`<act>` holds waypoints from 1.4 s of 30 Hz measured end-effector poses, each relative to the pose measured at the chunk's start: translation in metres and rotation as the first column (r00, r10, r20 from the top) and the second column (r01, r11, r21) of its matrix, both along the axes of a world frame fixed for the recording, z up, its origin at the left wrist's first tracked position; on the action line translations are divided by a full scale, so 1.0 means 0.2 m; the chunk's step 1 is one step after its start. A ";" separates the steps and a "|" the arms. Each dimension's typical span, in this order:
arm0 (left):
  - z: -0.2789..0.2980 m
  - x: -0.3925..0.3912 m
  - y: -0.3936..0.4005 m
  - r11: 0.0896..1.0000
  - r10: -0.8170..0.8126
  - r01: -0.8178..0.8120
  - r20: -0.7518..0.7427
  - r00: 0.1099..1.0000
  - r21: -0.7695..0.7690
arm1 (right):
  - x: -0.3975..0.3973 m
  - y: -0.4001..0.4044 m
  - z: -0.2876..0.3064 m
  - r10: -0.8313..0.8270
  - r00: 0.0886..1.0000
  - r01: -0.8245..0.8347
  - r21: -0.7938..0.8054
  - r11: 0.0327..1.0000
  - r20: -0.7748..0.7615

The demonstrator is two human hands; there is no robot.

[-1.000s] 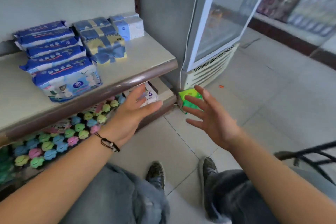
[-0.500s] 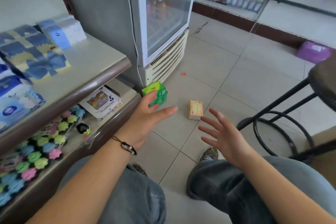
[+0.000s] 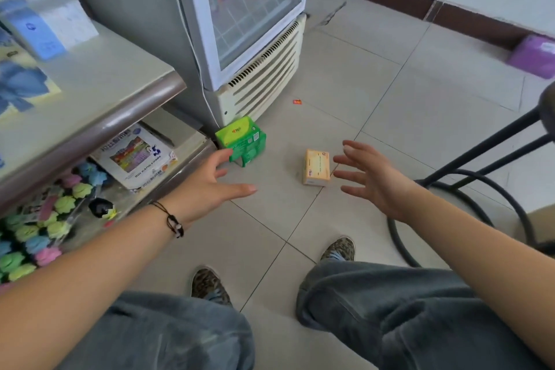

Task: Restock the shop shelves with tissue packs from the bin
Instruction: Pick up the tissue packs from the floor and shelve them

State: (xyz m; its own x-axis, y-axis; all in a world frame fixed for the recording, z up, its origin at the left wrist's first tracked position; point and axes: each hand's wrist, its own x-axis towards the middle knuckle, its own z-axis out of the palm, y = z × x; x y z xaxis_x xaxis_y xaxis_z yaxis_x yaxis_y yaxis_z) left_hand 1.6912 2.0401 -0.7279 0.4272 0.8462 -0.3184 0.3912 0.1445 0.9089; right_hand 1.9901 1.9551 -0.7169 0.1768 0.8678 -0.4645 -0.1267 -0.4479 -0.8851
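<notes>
A single head-worn view is looking forward and steeply down from above the person's own lap at the pale grey tiled floor [image 3: 375,75]. The white glass-door drinks fridge [image 3: 240,24] is serving as landmark, standing at upper centre. Left of it the beige shelf with a brown rounded edge [image 3: 120,90] is sitting close to the lens and blurred. Right of it the black metal stool frame [image 3: 480,153] is cutting the edge. Wide-angle bending is showing at the borders.
</notes>
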 end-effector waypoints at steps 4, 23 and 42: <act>-0.16 0.10 0.19 0.999 -0.015 0.021 -0.156 0.988 0.040 | 0.07 0.16 -0.15 -0.013 0.999 0.015 -0.051 0.999 0.033; -1.05 0.22 1.01 0.866 0.453 -0.462 -0.090 0.887 -0.190 | -0.06 1.21 -1.09 0.169 0.974 -0.146 -0.149 0.978 0.153; -1.42 0.29 1.17 0.741 0.591 -0.535 0.017 0.806 -0.406 | -0.22 1.77 -1.68 -0.018 0.989 0.042 -0.160 0.986 0.144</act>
State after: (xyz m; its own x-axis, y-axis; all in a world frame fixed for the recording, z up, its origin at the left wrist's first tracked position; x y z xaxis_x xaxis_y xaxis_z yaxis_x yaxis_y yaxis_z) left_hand 1.7489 2.2749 -1.0111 -0.0277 0.7786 -0.6270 0.0084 0.6274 0.7787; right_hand 1.9467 2.3098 -1.0537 0.2757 0.7764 -0.5667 -0.0207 -0.5846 -0.8110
